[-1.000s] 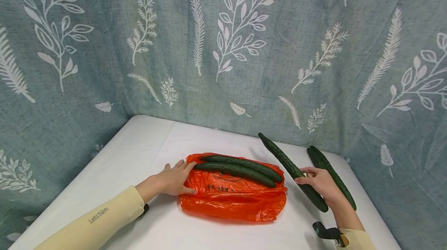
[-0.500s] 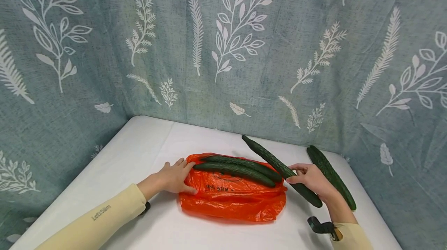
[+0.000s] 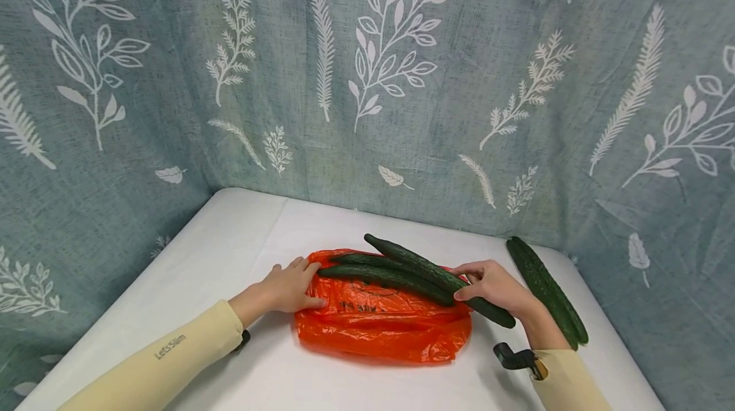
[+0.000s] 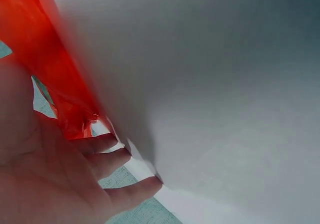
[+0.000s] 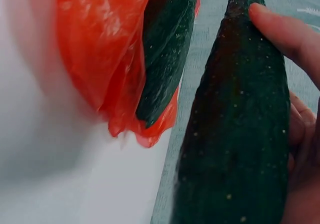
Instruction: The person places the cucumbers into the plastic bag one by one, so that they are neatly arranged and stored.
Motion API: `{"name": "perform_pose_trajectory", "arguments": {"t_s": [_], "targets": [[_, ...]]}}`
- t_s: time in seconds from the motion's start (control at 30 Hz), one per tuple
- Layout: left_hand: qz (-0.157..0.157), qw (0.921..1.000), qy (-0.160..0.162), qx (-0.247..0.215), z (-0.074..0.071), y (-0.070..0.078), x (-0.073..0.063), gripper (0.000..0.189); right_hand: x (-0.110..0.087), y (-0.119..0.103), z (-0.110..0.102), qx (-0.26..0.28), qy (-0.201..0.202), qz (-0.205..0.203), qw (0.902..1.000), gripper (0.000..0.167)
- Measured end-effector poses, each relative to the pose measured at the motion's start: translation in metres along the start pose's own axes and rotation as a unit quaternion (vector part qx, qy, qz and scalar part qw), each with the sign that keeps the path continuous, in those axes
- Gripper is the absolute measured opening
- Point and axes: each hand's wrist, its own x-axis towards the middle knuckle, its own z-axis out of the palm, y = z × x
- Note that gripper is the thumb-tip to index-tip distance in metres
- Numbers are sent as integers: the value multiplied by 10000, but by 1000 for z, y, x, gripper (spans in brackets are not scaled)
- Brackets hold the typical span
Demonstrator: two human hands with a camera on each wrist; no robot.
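Note:
In the head view my right hand (image 3: 498, 286) grips a long dark green cucumber (image 3: 404, 256) between thumb and fingers. It is held slantwise over the right part of a red plastic bag (image 3: 385, 337). Two more cucumbers (image 3: 379, 276) lie side by side on the bag, partly covered by the held one. At the bag's left end rests my left hand (image 3: 289, 286), fingers spread, thumb on the plastic. The left wrist view shows its fingertips (image 4: 150, 184) on the white surface beside the bag. Close up in the right wrist view is the held cucumber (image 5: 235, 119), apart from the bag (image 5: 105, 39).
Two other cucumbers (image 3: 542, 283) lie together at the table's right side, behind the right forearm. The white table (image 3: 344, 392) meets a blue-green leaf-patterned cloth (image 3: 310, 79) at its back and sides. A black wrist mount (image 3: 513, 357) sticks out below the right hand.
My right hand has moved left with the cucumber, from right of the red bag to over it, beside the two cucumbers there. The left hand stays at the bag's left end.

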Motion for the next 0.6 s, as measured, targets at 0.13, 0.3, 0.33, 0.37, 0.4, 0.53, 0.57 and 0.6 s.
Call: {"name": "perform_pose_trajectory", "arguments": {"t_s": [0.13,0.3,0.33,0.37,0.4,0.53,0.57,0.6], "targets": [[-5,10000,21,22,1,-2,1,92,6,-10,3,-28,-202,-246,9995,51],[-1,10000,47,-2,2,-3,2,91,16,-18,11,-77,-518,-396,9978,52],[4,10000,50,-25,2,-3,2,91,18,-19,13,-107,-585,-425,9973,51],[13,10000,63,-55,2,-4,2,91,20,-21,15,-142,-642,-440,9969,51],[21,10000,74,-62,2,-4,1,91,22,-22,17,-159,-703,-446,9964,51],[42,9999,102,-110,1,-4,1,92,28,-26,24,-298,-876,-453,9947,48],[51,9999,107,-101,1,-4,1,92,29,-27,25,-303,-916,-458,9943,47],[50,9999,102,-94,1,-4,1,93,31,-28,26,-298,-959,-479,9938,47]]}}
